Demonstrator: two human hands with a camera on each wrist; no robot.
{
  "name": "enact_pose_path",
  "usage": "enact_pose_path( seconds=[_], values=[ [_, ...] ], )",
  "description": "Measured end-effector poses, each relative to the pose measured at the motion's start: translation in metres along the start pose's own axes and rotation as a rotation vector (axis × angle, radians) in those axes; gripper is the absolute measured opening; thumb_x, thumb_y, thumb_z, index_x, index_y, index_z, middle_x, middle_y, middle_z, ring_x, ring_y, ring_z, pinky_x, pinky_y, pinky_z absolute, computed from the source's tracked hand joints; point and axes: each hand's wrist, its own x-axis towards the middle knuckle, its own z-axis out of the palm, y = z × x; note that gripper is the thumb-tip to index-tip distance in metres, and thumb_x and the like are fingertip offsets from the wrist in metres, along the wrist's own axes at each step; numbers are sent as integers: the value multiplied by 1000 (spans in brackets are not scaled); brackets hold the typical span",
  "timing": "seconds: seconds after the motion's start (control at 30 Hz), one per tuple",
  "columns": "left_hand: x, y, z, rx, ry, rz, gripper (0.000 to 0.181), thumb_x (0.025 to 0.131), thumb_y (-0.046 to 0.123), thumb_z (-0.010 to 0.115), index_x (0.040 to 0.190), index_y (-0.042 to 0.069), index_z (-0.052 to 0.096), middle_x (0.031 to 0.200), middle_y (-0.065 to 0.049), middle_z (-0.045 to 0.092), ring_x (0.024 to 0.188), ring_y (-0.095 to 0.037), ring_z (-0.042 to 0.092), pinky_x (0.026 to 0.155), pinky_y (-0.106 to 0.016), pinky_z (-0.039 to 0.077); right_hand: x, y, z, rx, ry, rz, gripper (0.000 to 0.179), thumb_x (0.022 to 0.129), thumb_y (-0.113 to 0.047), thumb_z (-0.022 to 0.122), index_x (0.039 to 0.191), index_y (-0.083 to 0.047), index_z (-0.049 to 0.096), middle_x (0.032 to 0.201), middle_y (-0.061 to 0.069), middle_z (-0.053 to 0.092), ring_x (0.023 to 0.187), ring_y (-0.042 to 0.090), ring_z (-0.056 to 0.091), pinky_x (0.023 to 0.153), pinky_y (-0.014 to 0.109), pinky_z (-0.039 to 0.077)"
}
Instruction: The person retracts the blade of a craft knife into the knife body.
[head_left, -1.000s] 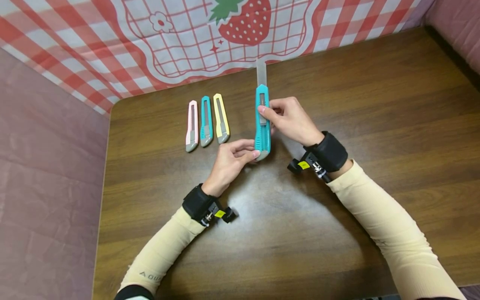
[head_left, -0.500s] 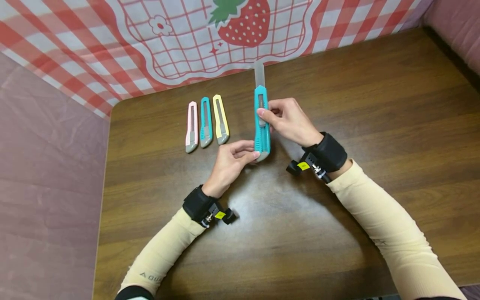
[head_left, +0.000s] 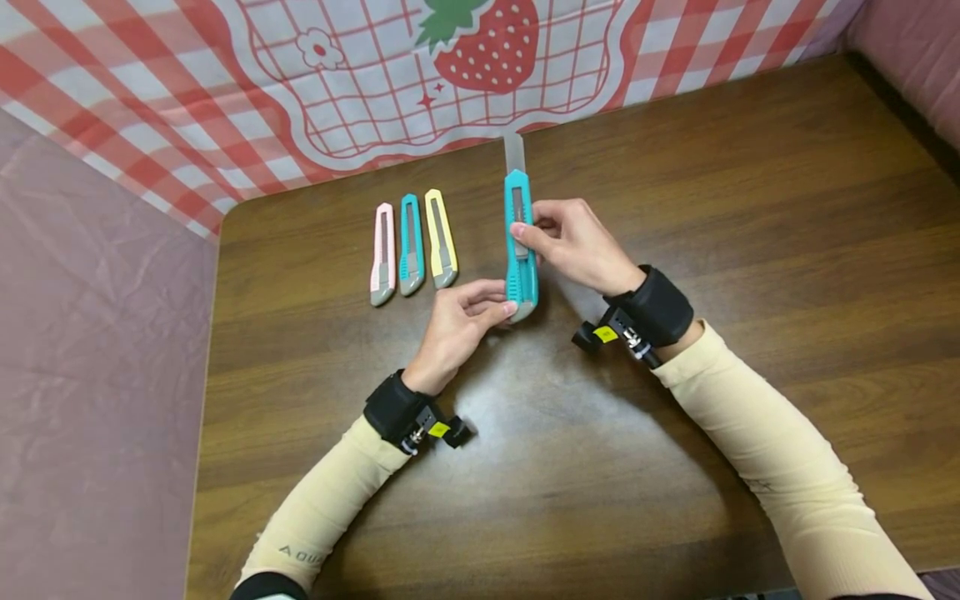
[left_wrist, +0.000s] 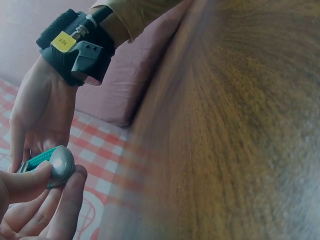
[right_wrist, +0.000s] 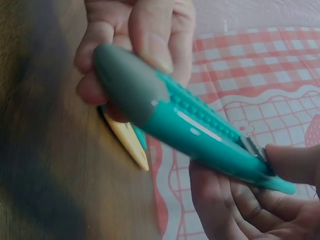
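A teal utility knife (head_left: 522, 282) with a grey end cap is held up between both hands, its blade (head_left: 514, 154) sticking out at the far end. My left hand (head_left: 459, 329) pinches the grey end between thumb and fingers; the left wrist view shows that end cap (left_wrist: 62, 165) up close. My right hand (head_left: 581, 242) grips the body from the right, its thumb (right_wrist: 290, 162) on the metal slider (right_wrist: 255, 149). To the left, a pink utility knife (head_left: 383, 254), a second teal utility knife (head_left: 412, 244) and a yellow utility knife (head_left: 442, 239) lie side by side.
The wooden table (head_left: 675, 433) spreads under both arms. A red and white checked cloth (head_left: 360, 92) with a strawberry print hangs along its back edge. Pink fabric (head_left: 97, 333) covers the left side, and more stands at the far right corner.
The right thumb and slider have moved back toward the grey end, and less blade sticks out of the held knife. The knife's blade end has tilted slightly left. The left hand keeps its grip.
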Motion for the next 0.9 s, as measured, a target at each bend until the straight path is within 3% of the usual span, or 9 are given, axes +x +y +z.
enact_pose_path(
  seconds=[0.2, 0.47, 0.63, 0.77, 0.9],
  values=[
    [0, -1, -1, 8, 13, 10, 24, 84, -6, 63, 107, -12, 61, 95, -29, 65, 78, -26, 64, 77, -56, 53, -4, -20, -1, 14, -8, 4, 18, 94, -10, 54, 91, 6, 61, 74, 19, 63, 54, 16, 55, 48, 18, 47],
    [0, 0, -2, 5, 15, 38, 24, 84, -8, 62, 107, -13, 60, 95, -30, 64, 78, -26, 64, 76, -58, 52, -10, -37, -1, 7, -2, -7, 26, 96, -8, 50, 81, 10, 61, 65, 25, 60, 50, 29, 55, 43, 19, 49],
    [0, 1, -2, 13, 1, 31, 24, 84, -7, 62, 107, -12, 60, 95, -30, 64, 78, -26, 64, 77, -58, 52, -11, -36, 1, -24, 42, -32, 25, 95, -8, 52, 79, 8, 63, 60, 19, 58, 48, 22, 51, 43, 19, 41],
    [4, -15, -3, 2, 4, 29, 24, 83, -2, 65, 107, -9, 62, 93, -25, 66, 76, -26, 64, 75, -53, 55, -6, -17, 2, -59, 51, -32, 27, 95, -16, 54, 79, 2, 64, 60, 17, 58, 49, 20, 49, 44, 20, 37],
    [8, -26, -6, 2, 15, 40, 24, 83, 1, 67, 106, -6, 64, 91, -21, 67, 75, -24, 64, 74, -49, 57, 0, 1, 4, -51, 23, -14, 25, 93, -22, 58, 81, -2, 65, 64, 14, 63, 51, 16, 55, 44, 20, 43]
  ],
)
